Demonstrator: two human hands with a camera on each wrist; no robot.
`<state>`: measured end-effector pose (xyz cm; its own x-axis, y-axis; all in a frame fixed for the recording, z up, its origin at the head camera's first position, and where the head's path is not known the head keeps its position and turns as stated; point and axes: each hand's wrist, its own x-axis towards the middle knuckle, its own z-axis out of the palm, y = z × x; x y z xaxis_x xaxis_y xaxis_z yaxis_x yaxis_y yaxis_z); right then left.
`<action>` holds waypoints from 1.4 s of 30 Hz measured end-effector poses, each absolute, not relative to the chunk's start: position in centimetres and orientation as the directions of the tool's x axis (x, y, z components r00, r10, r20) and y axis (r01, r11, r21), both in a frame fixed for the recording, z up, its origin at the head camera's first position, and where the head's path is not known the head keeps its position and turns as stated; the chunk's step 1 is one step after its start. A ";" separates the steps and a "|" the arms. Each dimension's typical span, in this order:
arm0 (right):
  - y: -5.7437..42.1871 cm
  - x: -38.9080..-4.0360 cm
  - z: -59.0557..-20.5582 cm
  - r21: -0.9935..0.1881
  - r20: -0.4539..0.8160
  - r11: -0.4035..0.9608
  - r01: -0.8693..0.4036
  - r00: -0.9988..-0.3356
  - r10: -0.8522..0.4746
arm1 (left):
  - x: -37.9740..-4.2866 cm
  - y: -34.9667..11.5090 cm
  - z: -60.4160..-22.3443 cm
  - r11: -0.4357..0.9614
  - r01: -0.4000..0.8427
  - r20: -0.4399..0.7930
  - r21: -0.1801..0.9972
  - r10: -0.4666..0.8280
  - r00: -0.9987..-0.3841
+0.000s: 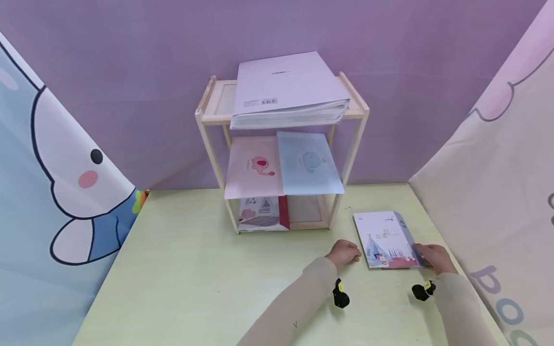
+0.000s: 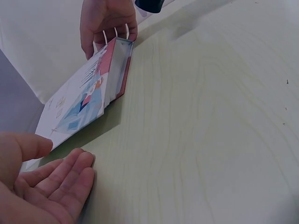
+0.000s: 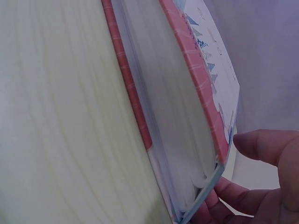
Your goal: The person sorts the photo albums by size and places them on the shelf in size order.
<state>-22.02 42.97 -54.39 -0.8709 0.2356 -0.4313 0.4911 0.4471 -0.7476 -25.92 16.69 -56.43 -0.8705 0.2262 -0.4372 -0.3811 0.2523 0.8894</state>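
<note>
A thick hardcover album [image 1: 385,240] with a tent-and-room picture on its cover lies on the table, right of the shelf. My right hand [image 1: 437,258] grips it at the spine edge: the thumb [image 3: 259,145] is at the cover, with fingers behind the spine. The right wrist view shows the album's page block [image 3: 163,93] between pink-red cover edges. Just left of the album is my left hand [image 1: 344,253], palm turned toward it. Its fingers [image 2: 70,182] are loosely bent and hold nothing. In the left wrist view the album [image 2: 84,93] seems tilted, but its underside is hidden.
A small wooden shelf [image 1: 207,103] stands at the back. A large white binder-like book [image 1: 290,81] lies on top. Pink [image 1: 255,166] and blue [image 1: 309,163] covers lie on the middle tier. Another picture-covered album [image 1: 261,211] is at the bottom. Printed cloths flank the table [image 1: 182,278].
</note>
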 end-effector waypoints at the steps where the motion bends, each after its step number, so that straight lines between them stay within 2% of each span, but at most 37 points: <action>1: 42.9 -22.0 -54.4 -0.747 -0.427 0.453 0.486 -0.874 0.234 | -25.9 16.7 -56.5 0.252 -0.379 -0.435 0.890 0.226 -0.871; 8: 42.8 -21.7 -54.4 -0.728 -0.383 0.519 0.449 -0.893 0.235 | -25.9 17.2 -56.3 0.220 -0.398 -0.442 0.891 0.216 -0.871; 19: 42.8 -21.6 -54.6 -0.693 -0.383 0.556 0.459 -0.888 0.256 | -25.7 17.4 -55.8 0.226 -0.427 -0.469 0.875 0.187 -0.863; 36: 42.6 -21.9 -54.7 -0.736 -0.380 0.513 0.442 -0.897 0.227 | -26.2 18.1 -56.9 0.212 -0.413 -0.450 0.886 0.177 -0.875; 42: 42.5 -21.9 -54.7 -0.695 -0.391 0.545 0.470 -0.882 0.263 | -25.6 18.4 -56.1 0.233 -0.428 -0.472 0.873 0.187 -0.861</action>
